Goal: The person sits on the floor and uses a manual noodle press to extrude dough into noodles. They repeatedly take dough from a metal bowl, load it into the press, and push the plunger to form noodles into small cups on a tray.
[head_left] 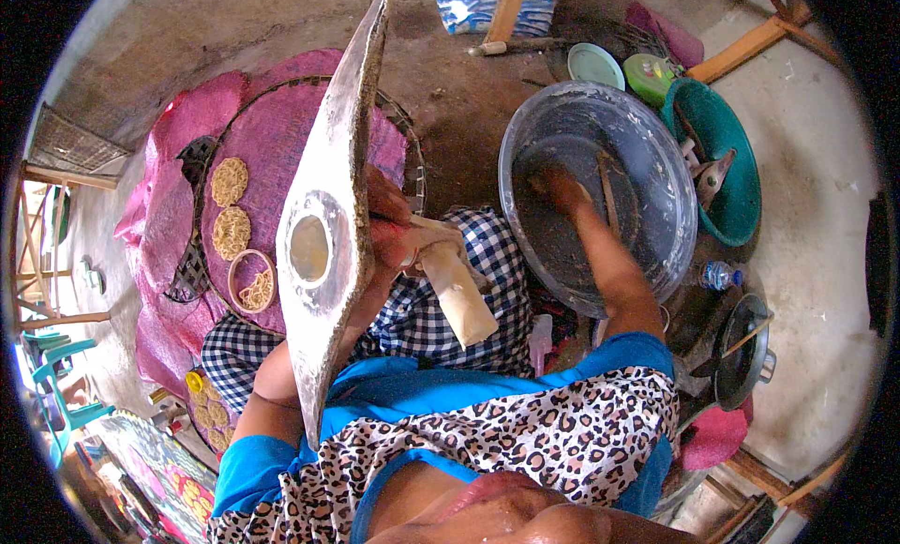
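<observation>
My left hand (386, 227) is closed at the edge of a long whitish board (328, 159), pointed at both ends with a round hollow in its middle. The board stands tilted in front of my lap. A pale, thick wooden handle (459, 300) sticks out beyond the hand, over my checked cloth; how it joins the board is hidden. My right hand (561, 188) reaches down inside a large grey basin (525, 272) smeared with white residue. Its fingers are dark and blurred, so what they touch does not show. A wooden stick (609, 192) lies in the basin beside my right forearm.
On the left, a round tray (300, 122) lined with pink sacking bears two noodle-like rounds (230, 206) and a ring (251, 255) with strands inside. A green basin (741, 206) with utensils, a water bottle (720, 276) and a dark pan (745, 375) stand at right.
</observation>
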### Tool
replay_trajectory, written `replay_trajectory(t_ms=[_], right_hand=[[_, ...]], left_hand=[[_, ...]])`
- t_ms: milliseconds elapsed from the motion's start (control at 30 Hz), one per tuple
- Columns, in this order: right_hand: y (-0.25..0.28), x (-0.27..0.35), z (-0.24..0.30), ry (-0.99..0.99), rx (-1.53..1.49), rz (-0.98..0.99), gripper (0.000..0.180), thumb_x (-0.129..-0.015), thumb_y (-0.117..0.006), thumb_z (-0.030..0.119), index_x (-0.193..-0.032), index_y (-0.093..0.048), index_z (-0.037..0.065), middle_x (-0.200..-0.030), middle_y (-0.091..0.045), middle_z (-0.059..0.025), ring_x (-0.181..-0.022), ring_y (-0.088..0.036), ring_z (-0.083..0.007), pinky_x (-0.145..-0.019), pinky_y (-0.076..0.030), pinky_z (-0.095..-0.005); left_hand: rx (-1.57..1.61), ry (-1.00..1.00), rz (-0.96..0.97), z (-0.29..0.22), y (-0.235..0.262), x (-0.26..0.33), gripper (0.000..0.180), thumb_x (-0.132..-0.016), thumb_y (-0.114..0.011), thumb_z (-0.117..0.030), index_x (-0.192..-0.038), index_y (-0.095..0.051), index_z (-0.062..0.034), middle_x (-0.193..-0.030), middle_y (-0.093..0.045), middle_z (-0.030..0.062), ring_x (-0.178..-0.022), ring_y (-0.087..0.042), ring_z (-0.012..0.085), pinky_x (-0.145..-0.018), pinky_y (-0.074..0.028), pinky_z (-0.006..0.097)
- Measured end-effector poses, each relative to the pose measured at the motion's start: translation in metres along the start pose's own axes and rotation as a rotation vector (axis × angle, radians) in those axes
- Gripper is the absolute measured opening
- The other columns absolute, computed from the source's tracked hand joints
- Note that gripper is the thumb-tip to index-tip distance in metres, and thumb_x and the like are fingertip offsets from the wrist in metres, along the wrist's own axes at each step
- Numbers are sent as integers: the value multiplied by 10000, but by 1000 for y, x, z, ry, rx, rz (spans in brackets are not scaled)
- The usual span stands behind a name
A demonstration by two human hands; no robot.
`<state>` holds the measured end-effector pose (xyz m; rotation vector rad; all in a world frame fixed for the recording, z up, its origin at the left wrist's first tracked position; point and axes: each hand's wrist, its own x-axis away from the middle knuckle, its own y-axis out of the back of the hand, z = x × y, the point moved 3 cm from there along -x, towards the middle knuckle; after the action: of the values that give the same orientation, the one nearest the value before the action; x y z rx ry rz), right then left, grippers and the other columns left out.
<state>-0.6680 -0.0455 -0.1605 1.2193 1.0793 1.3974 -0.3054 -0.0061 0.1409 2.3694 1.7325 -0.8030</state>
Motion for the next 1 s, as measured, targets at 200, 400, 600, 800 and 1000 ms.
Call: replay_trajectory(t_ms=[200,400,600,800,1000], right_hand=[[-13,-11,-12,-142,-83,-59,418,-839,-473,328,-1049,-516,-31,-1025,-539,-268,-964,-528,-386,-833,-413,-442],[-19,-10,-16,-244,-541,-676,371,-744,-632,295,-970,-530,19,-878,-581,-201,-799,-582,-329,-709,-463,-398],[18,4,-19,-586,-1382,-682,325,-739,-665,218,-967,-520,38,-844,-581,-111,-757,-571,-262,-680,-462,-347],[36,8,0,-248,-942,-725,413,-700,-714,157,-1035,-505,38,-930,-561,-88,-767,-549,-206,-692,-461,-304],[34,4,-8,-350,-846,-783,485,-682,-729,134,-1091,-492,29,-978,-557,-94,-792,-548,-172,-683,-457,-289]], left_hand=[[-3,-78,35,-1,-3,-1,333,-719,-654,-353,-806,-523,-60,-809,-456,47,-725,-463,163,-620,-385,275],[-24,-41,-31,-2,-4,-1,319,-733,-622,-364,-745,-533,-58,-752,-469,64,-697,-460,172,-611,-384,281],[-122,-88,19,-6,-3,1,349,-748,-595,-393,-682,-538,-56,-700,-484,71,-690,-458,183,-596,-364,276],[-12,-20,-37,-5,6,8,365,-754,-605,-393,-689,-547,-39,-776,-490,71,-737,-462,184,-643,-377,295],[-60,48,-10,-11,9,14,353,-737,-630,-377,-748,-550,-34,-805,-492,61,-762,-477,188,-659,-392,293]])
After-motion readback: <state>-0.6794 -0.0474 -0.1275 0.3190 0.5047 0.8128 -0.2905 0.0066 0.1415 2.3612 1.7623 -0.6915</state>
